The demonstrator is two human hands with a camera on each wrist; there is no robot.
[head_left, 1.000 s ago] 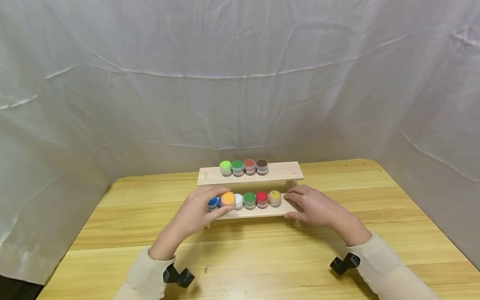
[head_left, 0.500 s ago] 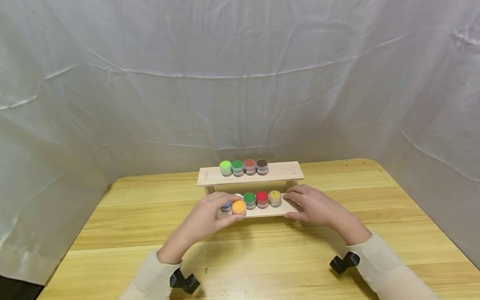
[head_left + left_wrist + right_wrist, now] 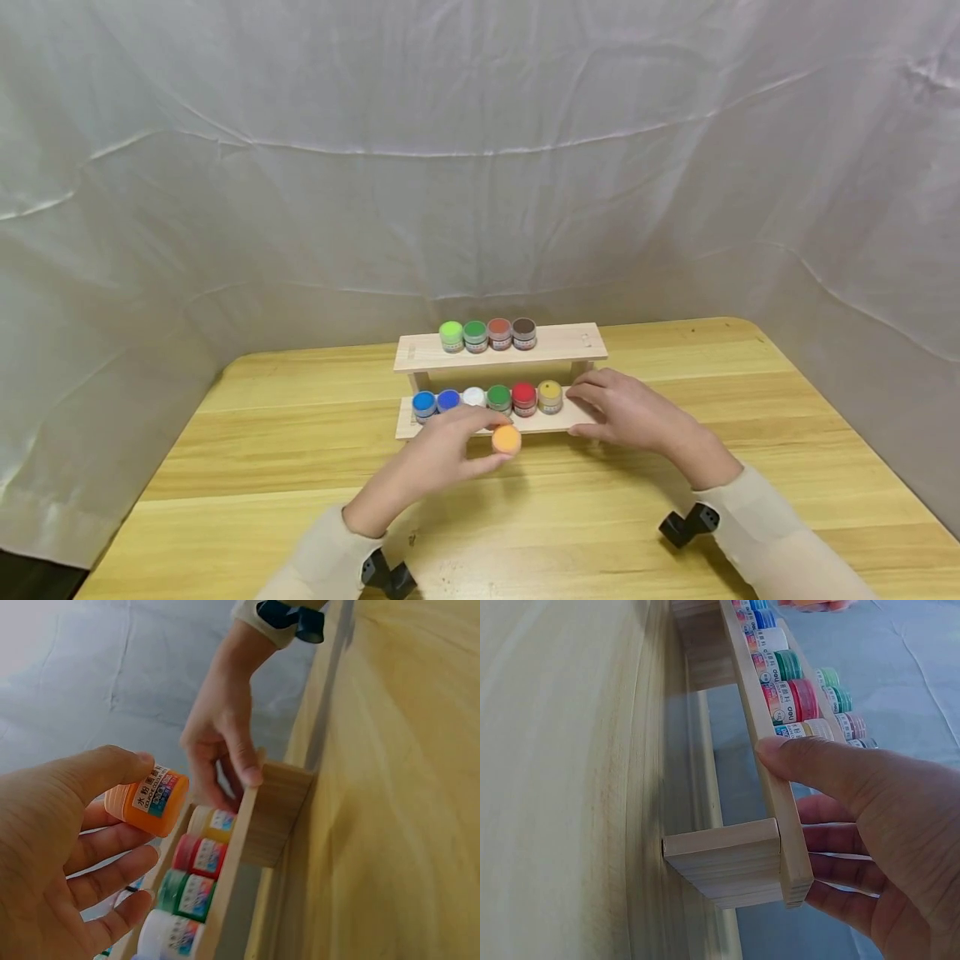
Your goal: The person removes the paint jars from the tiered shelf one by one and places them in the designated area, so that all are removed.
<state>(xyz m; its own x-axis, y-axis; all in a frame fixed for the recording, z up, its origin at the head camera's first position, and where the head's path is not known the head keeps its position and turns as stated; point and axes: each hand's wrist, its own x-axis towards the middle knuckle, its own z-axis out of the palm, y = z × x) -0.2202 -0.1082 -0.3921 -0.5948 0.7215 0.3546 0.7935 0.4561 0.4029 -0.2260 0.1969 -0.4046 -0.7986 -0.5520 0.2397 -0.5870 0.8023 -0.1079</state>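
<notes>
Probably light and stiff, the orange jar (image 3: 506,440) is best pinched by its sides, as the left hand (image 3: 444,452) does off the front edge of the lower shelf (image 3: 542,422) the right hand (image 3: 628,412) grips.

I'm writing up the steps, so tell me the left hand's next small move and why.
Probably carry the orange jar rightward, toward the room just past the yellow jar: the left hand pinches it in front of the lower shelf, bare wood shows beyond that row's right end, and the right hand grips the shelf there.
</notes>
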